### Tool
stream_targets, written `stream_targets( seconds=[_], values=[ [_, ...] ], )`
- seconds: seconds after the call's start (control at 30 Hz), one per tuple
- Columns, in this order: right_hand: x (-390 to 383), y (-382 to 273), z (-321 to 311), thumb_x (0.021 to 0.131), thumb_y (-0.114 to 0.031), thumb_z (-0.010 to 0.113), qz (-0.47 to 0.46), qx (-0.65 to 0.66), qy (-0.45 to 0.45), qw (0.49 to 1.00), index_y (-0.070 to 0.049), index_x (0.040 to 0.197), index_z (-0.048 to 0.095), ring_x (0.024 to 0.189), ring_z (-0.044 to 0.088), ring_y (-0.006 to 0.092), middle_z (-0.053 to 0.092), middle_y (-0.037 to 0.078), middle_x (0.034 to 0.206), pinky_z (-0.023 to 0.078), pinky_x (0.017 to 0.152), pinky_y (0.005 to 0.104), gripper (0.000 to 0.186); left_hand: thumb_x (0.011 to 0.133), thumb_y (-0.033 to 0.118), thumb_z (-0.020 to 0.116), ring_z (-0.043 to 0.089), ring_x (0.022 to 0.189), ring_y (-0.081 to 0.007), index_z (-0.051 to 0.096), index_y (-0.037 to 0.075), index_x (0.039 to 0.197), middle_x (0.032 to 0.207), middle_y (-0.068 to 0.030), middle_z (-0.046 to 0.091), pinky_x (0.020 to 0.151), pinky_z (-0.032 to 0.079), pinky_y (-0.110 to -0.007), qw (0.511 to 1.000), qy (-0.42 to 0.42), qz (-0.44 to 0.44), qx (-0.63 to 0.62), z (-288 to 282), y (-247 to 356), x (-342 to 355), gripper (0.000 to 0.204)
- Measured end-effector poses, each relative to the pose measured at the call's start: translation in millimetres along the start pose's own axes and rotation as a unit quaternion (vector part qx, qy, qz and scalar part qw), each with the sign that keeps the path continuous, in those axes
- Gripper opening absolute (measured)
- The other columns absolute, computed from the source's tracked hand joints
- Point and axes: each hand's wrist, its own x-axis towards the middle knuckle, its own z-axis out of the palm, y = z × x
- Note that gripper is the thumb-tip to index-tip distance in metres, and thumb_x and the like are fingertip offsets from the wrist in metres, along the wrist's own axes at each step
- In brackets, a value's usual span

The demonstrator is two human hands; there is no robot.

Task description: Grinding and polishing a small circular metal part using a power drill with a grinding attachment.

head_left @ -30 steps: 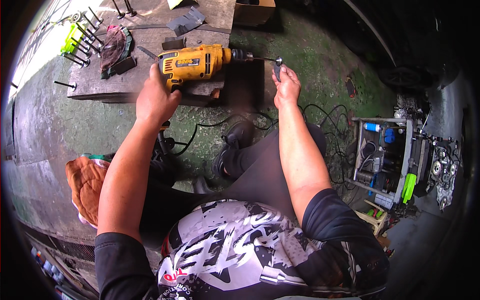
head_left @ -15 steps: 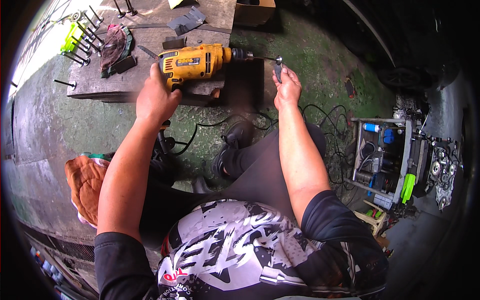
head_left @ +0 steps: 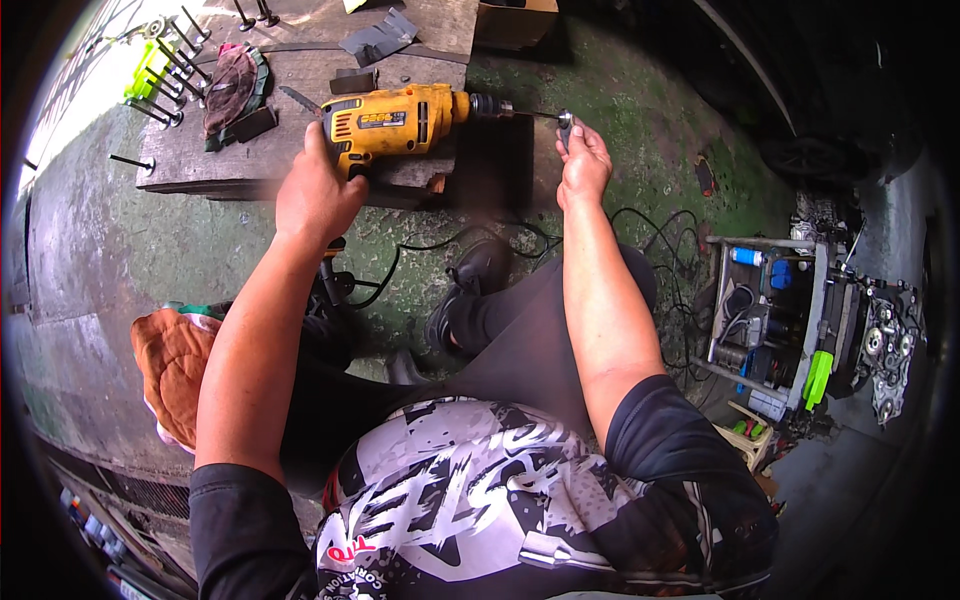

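Note:
My left hand [head_left: 316, 196] is closed round the handle of a yellow and black power drill [head_left: 396, 120], held level over the bench's near edge. From its chuck an engine valve [head_left: 537, 114] sticks out to the right, gripped by its thin stem, with its round head at the far end. My right hand [head_left: 584, 172] is closed on a small dark strip [head_left: 567, 134] that looks like sandpaper, pinching it against the valve head. How far the strip wraps round the head is hidden by my fingers.
The wooden bench [head_left: 300, 165] bears several upright engine valves [head_left: 168, 88], a dark rag [head_left: 232, 92] and dark sheet pieces [head_left: 378, 38]. A black cord [head_left: 440, 243] runs over the green floor. On the right stand a metal cart [head_left: 820, 310] and an engine part [head_left: 884, 345].
The drill and valve have shifted slightly right and up within the view, and my right hand with them. The strip now sits closer against the valve head. Both grips stay the same.

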Motion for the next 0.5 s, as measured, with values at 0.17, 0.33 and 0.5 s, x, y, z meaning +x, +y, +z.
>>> stream_targets(
  seconds=[0.17,0.33,0.5],
  values=[
    [3,-3,3,0.101,-0.012,0.059,-0.004,0.031,0.004,1.0,-0.003,0.113,0.068,0.091,0.066,0.0093,0.072,0.003,0.104,0.052,0.079,0.0248,0.017,0.076,0.024,0.071,0.064,0.106,-0.0452,0.025,0.0,0.15,0.117,-0.0296,0.063,0.09,0.053,-0.05,1.0,-0.002,-0.001,-0.003,-1,0,1,0.09],
    [0,-2,3,0.102,-0.012,0.059,0.008,0.034,0.001,0.999,-0.003,0.113,0.067,0.089,0.066,0.0093,0.071,0.002,0.104,0.053,0.079,0.0251,0.017,0.075,0.024,0.072,0.064,0.107,-0.0448,0.026,0.0,0.149,0.117,-0.0296,0.063,0.091,0.053,-0.049,1.0,0.003,0.0,0.002,0,-1,0,0.09],
    [-7,-7,4,0.102,-0.013,0.059,0.051,0.037,0.035,0.997,-0.002,0.117,0.064,0.089,0.067,0.0122,0.07,0.005,0.109,0.054,0.081,0.0266,0.019,0.075,0.023,0.071,0.064,0.108,-0.0449,0.027,0.0,0.15,0.117,-0.0297,0.063,0.091,0.052,-0.05,1.0,-0.002,-0.01,0.003,-3,1,1,0.089]
  ],
)
